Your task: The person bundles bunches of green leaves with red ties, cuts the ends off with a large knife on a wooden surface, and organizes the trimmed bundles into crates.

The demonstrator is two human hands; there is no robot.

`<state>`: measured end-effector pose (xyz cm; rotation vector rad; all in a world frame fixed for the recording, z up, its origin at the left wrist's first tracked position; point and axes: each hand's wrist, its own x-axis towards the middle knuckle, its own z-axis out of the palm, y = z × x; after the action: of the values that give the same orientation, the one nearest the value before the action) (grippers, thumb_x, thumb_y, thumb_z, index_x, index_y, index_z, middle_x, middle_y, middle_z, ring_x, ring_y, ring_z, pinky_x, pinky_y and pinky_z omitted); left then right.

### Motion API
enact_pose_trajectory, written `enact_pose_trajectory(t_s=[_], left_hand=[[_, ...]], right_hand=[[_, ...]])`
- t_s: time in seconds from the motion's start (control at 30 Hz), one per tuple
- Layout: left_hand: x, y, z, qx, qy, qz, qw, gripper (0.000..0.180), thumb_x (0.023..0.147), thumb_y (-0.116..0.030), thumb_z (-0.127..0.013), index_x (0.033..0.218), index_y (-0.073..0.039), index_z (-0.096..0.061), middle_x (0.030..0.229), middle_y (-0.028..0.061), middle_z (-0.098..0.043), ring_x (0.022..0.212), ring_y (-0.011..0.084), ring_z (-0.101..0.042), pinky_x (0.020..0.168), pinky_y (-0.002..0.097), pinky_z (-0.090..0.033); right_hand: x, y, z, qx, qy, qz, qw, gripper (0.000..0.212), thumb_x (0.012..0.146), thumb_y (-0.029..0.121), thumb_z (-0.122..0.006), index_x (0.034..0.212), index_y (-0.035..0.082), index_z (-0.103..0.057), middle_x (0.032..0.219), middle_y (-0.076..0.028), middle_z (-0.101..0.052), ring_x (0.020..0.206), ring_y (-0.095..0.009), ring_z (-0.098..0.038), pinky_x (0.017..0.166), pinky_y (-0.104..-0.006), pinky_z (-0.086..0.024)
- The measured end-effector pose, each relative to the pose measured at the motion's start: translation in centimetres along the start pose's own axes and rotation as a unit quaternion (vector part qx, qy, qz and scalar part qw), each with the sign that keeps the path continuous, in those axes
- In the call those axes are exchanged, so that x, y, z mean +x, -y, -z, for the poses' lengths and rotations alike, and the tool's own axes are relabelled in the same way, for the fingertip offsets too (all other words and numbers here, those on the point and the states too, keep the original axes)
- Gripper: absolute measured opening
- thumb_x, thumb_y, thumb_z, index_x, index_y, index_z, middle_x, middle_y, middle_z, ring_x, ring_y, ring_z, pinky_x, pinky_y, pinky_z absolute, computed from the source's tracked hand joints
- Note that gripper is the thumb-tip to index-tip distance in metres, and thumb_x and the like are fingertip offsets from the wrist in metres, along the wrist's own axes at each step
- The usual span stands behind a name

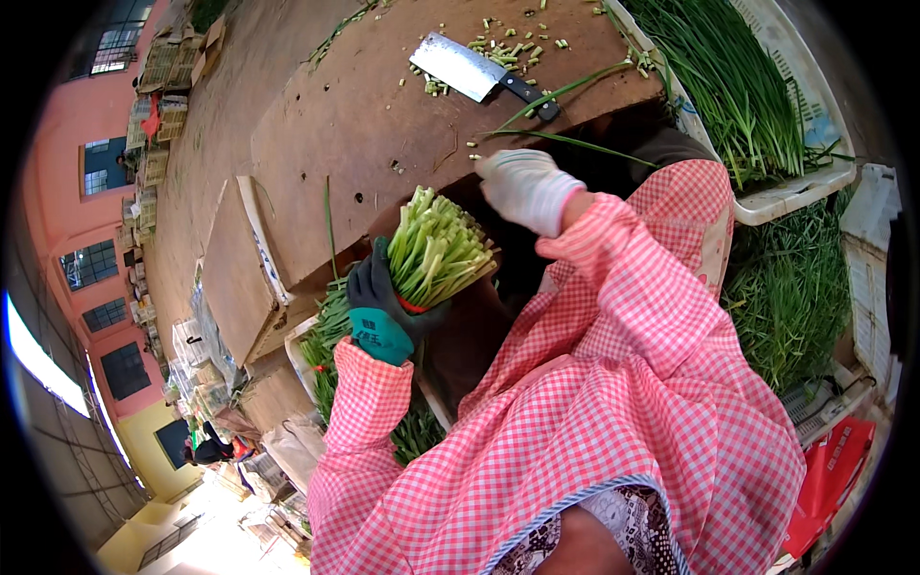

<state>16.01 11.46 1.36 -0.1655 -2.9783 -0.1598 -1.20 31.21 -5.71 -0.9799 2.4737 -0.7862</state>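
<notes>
A thick bundle of green stalks (436, 251), its pale trimmed ends pointing up and right, is in my left hand (383, 299). That hand wears a dark grey and teal glove and wraps round the bundle beside an orange-red band. My right hand (527, 189), in a whitish knit glove, hovers near the board's edge with curled fingers; whatever they may hold is hidden. Beyond it, a cleaver (462, 69) with a black handle lies flat on the brown board (355, 134). Short stalk cuttings (517, 55) are scattered around the blade.
On the right, a white plastic crate (757, 206) holds long green stalks. Loose greens (791, 297) are heaped below it, near a red bag (832, 484). Another crate (305, 356) with greens stands left of my knees. Long leaves (565, 96) cross the board's edge.
</notes>
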Motion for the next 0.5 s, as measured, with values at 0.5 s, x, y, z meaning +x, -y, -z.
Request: enact_pose_trajectory(t_s=[0.5], left_hand=[[-0.5, 5.4, 3.9, -0.587, 0.112, 0.212, 0.773, 0.067, 0.068, -0.013, -0.071, 0.127, 0.003, -0.044, 0.113, 0.0165, -0.06, 0.096, 0.0248, -0.062, 0.083, 0.0376, -0.05]], right_hand=[[-1.5, -2.8, 1.4, 0.086, -0.076, -0.054, 0.992, 0.024, 0.081, 0.023, -0.055, 0.092, 0.005, -0.068, 0.085, -0.016, -0.066, 0.083, -0.033, -0.063, 0.075, -0.0394, -0.05]])
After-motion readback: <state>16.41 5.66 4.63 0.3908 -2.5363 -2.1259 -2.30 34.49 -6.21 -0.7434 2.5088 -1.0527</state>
